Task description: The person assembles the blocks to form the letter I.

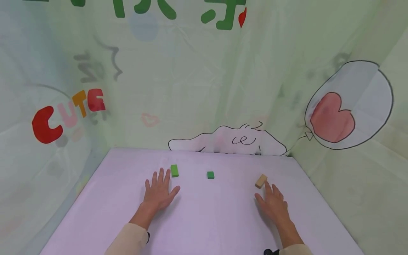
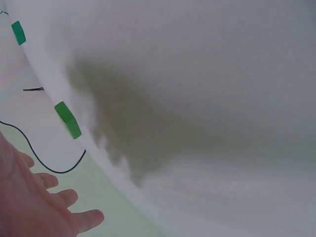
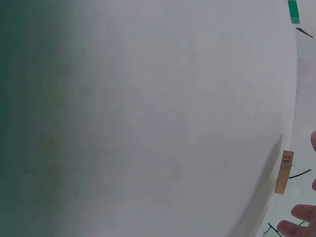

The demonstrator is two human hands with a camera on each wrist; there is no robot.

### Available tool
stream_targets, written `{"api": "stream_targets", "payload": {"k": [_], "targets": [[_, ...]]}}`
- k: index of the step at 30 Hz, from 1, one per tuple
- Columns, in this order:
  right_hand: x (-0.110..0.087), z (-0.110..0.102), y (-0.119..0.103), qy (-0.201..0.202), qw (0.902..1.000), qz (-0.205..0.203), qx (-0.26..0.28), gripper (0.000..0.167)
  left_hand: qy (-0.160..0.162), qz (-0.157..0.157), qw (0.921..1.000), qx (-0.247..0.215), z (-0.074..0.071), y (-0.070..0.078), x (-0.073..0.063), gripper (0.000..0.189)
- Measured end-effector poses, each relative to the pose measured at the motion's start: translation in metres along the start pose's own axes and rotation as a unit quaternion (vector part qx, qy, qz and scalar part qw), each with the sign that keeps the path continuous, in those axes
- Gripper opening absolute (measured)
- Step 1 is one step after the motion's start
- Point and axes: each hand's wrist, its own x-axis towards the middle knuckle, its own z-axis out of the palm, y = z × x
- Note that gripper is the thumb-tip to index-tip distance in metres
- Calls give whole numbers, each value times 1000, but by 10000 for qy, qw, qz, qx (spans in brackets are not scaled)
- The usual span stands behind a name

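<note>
My left hand [image 1: 158, 194] is spread over the left side of the table, palm down, fingers straight and holding nothing. Just beyond its index fingertip lies a light green block [image 1: 174, 170], which also shows in the left wrist view as a green block [image 2: 68, 120]. A smaller dark green block [image 1: 210, 175] lies near the middle of the table, between the two hands. On the right, my right hand [image 1: 275, 204] has loosely extended fingers and grips nothing. Its index fingertip is close to a wooden block [image 1: 261, 181]; contact cannot be told. The right wrist view shows markings on this wooden block [image 3: 284, 172].
A pale, lilac-tinted table [image 1: 204, 219] lies beneath the blocks. A printed curtain [image 1: 197, 85] rises behind its back edge and along both sides, with a balloon drawing [image 1: 366, 102] on the right and coloured letters [image 1: 47, 124] on the left.
</note>
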Motion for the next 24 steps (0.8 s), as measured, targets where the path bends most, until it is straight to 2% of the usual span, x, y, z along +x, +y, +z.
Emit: {"api": "stream_targets", "payload": {"k": [9,16,24], "targets": [[5,2,-1,8,10000,-20,85,78,51,-76,9995,-290,-1,2,6,87],[7,13,-1,61,9997,-120,215,78,-108,-276,9988,-399,4,2,8,85],[10,10,-6,144,9998,23,123,77,-104,-275,9978,-596,9,8,16,88]]}}
